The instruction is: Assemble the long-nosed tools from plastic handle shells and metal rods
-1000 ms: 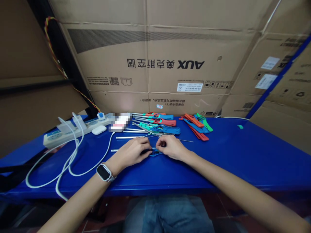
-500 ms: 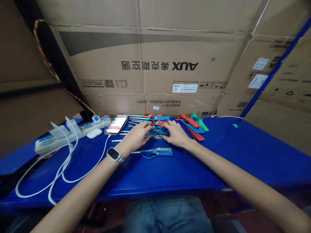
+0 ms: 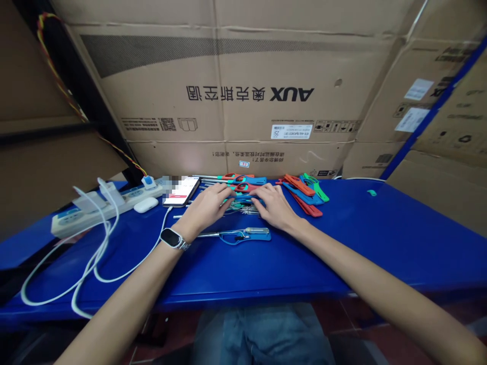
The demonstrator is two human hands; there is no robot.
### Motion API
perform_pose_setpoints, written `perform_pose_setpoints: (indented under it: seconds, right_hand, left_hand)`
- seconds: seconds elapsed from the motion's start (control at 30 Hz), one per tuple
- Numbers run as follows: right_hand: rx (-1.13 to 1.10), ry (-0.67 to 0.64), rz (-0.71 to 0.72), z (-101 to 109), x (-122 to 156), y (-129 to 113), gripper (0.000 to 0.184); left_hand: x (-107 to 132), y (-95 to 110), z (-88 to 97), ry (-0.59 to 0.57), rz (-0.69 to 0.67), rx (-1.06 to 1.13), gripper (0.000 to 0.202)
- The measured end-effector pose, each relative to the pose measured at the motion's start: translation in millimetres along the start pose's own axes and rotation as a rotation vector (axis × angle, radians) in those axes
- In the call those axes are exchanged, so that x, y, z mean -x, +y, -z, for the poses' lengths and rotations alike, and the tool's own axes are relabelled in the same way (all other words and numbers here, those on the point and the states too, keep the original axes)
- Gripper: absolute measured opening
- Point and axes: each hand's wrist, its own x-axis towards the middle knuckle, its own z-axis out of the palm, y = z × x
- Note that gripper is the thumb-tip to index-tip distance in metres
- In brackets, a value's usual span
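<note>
On the blue table [image 3: 342, 253], both my hands reach into a heap of long-nosed lighters with red, blue and green handles [image 3: 243, 186]. My left hand [image 3: 207, 207], with a smartwatch on its wrist, lies on the left side of the heap with curled fingers. My right hand [image 3: 274, 205] lies on the right side with its fingers bent over small wire parts [image 3: 243, 207]. What either hand holds is hidden. A half-assembled blue lighter [image 3: 243, 235] with a metal tube lies alone on the table, nearer to me than both hands.
A stack of red, blue and green handle shells [image 3: 304, 192] lies right of the heap. A phone [image 3: 181, 191], an earbud case [image 3: 145, 204] and a power strip [image 3: 99, 208] with white cables [image 3: 91, 263] sit on the left. Cardboard boxes [image 3: 247, 91] wall the back.
Both hands left the blue lighter near me and moved back onto the heap. The blue lighter now lies by itself on the table. The view shifted slightly.
</note>
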Motion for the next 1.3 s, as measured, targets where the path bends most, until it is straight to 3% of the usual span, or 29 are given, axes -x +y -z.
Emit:
perform_pose_setpoints:
  seconds: [0.23,0.37,0.5,0.6,0.67,0.73,0.87,1.0,1.17,1.3]
  right_hand:
    - [-0.016,0.035,0.159,7,10,-15,0.029]
    - [-0.035,0.012,0.166,7,16,-14,0.026]
    - [-0.049,-0.037,0.124,6,16,-14,0.029]
    - [-0.012,0.02,0.078,8,17,-18,0.035]
    - [-0.003,0.078,0.077,11,20,-23,0.027]
    - [-0.027,0.056,0.146,13,25,-27,0.017]
    - [-0.06,-0.144,0.272,13,33,-30,0.016]
    - [-0.139,-0.272,0.235,10,33,-24,0.016]
    - [-0.229,-0.296,0.217,11,33,-17,0.016]
    - [-0.204,-0.209,0.223,12,33,-18,0.019]
  left_hand:
    - [17,-2,8.5,0.137,0.139,0.379,0.018]
    - [22,2,5.9,0.111,0.237,0.501,0.022]
    - [22,5,1.3,0.069,0.241,0.535,0.022]
    - [21,3,-2.3,0.06,0.327,0.573,0.026]
    - [20,0,-4.4,0.066,0.4,0.589,0.028]
    - [20,-2,-6.3,0.038,0.434,0.579,0.028]
    - [22,-3,-10.7,-0.06,0.428,0.517,0.027]
    - [24,-2,-15.9,-0.121,0.403,0.475,0.024]
    - [25,-2,-20.3,-0.192,0.358,0.477,0.024]
    - [24,0,-22.6,-0.213,0.344,0.51,0.026]
